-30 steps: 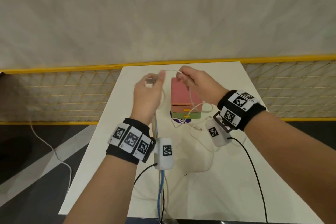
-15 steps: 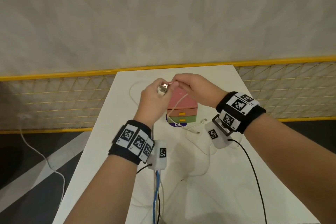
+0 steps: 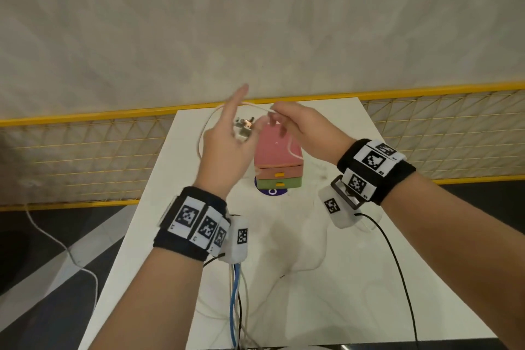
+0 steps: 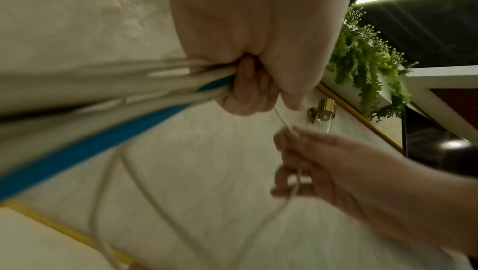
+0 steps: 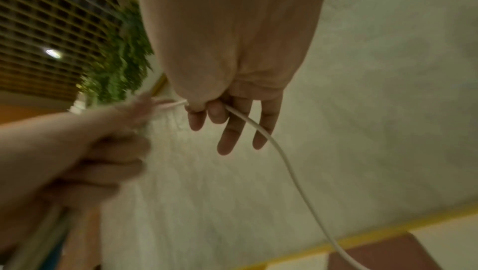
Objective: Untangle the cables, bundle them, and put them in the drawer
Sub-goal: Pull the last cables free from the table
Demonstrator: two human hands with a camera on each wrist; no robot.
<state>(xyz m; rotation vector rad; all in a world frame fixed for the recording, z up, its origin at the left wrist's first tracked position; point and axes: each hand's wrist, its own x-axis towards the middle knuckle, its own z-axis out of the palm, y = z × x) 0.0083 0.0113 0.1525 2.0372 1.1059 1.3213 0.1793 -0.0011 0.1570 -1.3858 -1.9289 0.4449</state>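
I'm gripping smooth, rubbery white and blue cables (image 4: pixel 134 98) with shiny metal plugs (image 3: pixel 243 128); a matt plastic pink-and-green drawer box (image 3: pixel 277 162) is sitting at one o'clock.

The left hand (image 3: pixel 227 150) has raised its forefinger, and the white cable (image 3: pixel 257 106) now crosses it

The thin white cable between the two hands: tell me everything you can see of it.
The thin white cable is slim, smooth and plastic-looking. The right hand pinches it between thumb and forefinger; from that grip it arcs over to the left hand, loops down the hand's far side, and another length trails from the right hand over the pink drawer box. Its ends are not visible.
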